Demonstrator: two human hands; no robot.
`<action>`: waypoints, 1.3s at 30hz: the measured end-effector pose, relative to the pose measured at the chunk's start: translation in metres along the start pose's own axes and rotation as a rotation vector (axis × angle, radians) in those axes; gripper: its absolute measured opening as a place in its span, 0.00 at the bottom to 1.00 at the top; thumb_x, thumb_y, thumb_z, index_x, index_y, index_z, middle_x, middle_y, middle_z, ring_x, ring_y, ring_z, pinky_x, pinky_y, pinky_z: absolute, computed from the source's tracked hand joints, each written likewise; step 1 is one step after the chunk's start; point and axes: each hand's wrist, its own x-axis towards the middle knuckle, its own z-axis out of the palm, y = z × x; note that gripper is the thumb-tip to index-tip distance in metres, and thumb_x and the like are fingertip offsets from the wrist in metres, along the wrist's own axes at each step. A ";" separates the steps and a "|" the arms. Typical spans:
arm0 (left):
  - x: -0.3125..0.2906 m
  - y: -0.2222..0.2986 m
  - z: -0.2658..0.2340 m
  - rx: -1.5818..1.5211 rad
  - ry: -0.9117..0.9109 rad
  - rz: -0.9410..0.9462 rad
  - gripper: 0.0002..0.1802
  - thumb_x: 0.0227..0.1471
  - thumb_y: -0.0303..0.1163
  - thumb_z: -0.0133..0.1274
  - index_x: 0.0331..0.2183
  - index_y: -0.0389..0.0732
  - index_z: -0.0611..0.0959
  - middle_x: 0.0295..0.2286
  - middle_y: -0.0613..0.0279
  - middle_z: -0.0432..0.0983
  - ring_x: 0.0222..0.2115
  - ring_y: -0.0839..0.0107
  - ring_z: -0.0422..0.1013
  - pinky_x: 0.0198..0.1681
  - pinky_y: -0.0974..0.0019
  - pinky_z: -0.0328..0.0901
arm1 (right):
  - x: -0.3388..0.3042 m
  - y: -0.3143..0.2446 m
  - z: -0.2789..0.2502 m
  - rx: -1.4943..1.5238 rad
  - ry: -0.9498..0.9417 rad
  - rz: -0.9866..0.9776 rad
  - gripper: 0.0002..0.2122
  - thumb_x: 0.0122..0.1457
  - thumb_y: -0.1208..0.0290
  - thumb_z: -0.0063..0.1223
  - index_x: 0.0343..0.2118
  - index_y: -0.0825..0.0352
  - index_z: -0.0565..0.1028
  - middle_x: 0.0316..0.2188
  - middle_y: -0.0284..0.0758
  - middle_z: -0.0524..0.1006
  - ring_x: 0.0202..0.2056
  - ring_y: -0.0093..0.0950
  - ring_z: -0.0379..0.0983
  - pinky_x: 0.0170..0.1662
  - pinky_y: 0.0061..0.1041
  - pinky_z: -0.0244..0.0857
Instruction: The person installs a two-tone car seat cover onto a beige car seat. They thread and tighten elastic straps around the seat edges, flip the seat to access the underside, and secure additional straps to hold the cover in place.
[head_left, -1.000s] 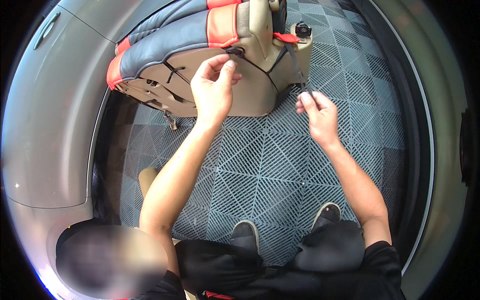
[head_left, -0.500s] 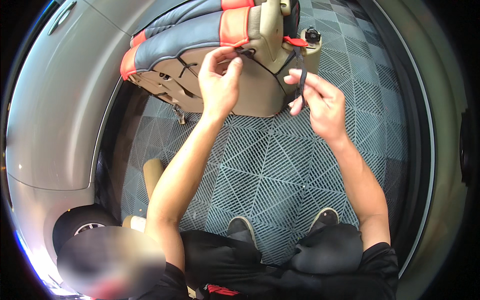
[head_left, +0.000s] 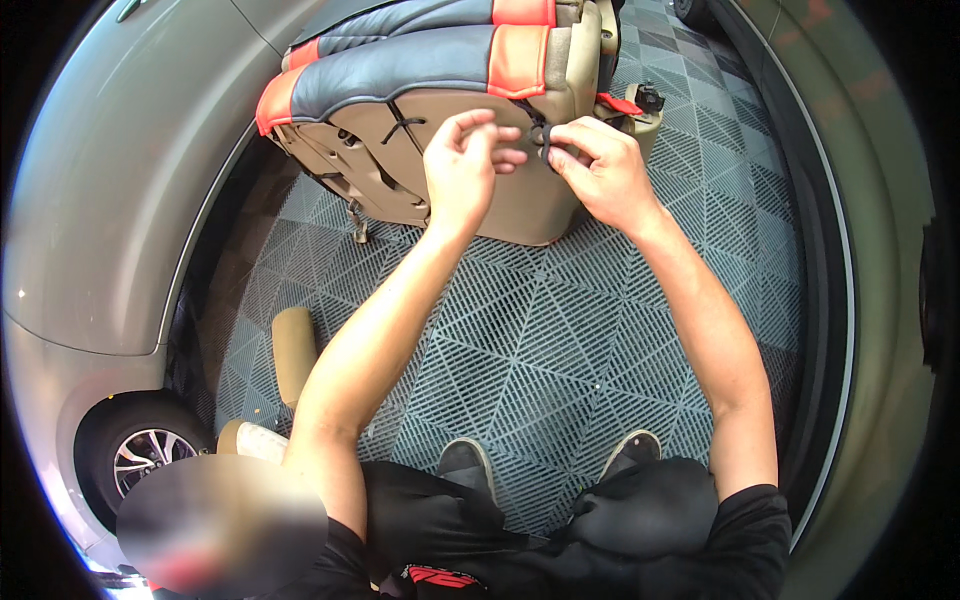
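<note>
A vehicle seat (head_left: pixel 515 215) lies on the floor ahead of me, its tan underside turned toward me. Over its upper part runs a blue-grey cover (head_left: pixel 390 75) with orange-red ends. My right hand (head_left: pixel 608 172) pinches a black cord (head_left: pixel 541 128) below the cover's right orange-red patch. Just left of that cord is my left hand (head_left: pixel 462 170), with fingers apart and nothing visible in them. Farther left, another black cord (head_left: pixel 402 123) is knotted across the cover's lower edge. Behind my right hand, a red strap (head_left: pixel 620 103) lies on a tan part.
A silver-grey car (head_left: pixel 95 220) with a wheel (head_left: pixel 145 455) lines the left side. Another vehicle body (head_left: pixel 885 400) curves along the right. A tan padded roll (head_left: pixel 293 355) and a tan and white piece (head_left: pixel 255 440) lie on the grey grid-tiled floor (head_left: pixel 520 330).
My right hand has moved left, from the seat's right end to beside my left hand, with black cord between its fingers. My left hand has come away from the cover's edge. The view has shifted slightly.
</note>
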 end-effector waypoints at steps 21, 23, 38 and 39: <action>-0.073 -0.010 0.000 0.742 -0.752 1.013 0.10 0.32 0.27 0.59 0.24 0.46 0.77 0.19 0.63 0.69 0.25 0.60 0.68 0.30 0.56 0.60 | -0.006 0.072 -0.008 0.815 0.141 0.607 0.17 0.70 0.61 0.51 0.40 0.74 0.80 0.36 0.36 0.81 0.36 0.23 0.76 0.38 0.24 0.73; -0.105 -0.012 0.007 0.743 -1.010 0.977 0.10 0.36 0.25 0.58 0.26 0.47 0.76 0.21 0.71 0.67 0.21 0.68 0.64 0.28 0.60 0.58 | -0.007 0.073 -0.006 0.812 0.153 0.590 0.16 0.70 0.62 0.51 0.41 0.74 0.79 0.36 0.36 0.81 0.36 0.23 0.76 0.38 0.24 0.73; -0.130 -0.042 -0.024 1.438 -1.066 0.039 0.32 0.57 0.42 0.58 0.61 0.42 0.72 0.62 0.36 0.62 0.63 0.42 0.62 0.60 0.45 0.66 | -0.076 0.039 -0.003 0.666 0.037 0.583 0.10 0.66 0.68 0.58 0.41 0.71 0.81 0.30 0.29 0.79 0.26 0.17 0.73 0.33 0.19 0.70; -0.115 -0.040 -0.020 1.256 -0.990 0.013 0.26 0.57 0.40 0.58 0.55 0.39 0.78 0.52 0.44 0.77 0.52 0.48 0.74 0.56 0.54 0.70 | -0.082 0.032 -0.006 0.697 -0.023 0.639 0.13 0.69 0.65 0.54 0.44 0.72 0.79 0.29 0.31 0.79 0.26 0.18 0.73 0.33 0.20 0.71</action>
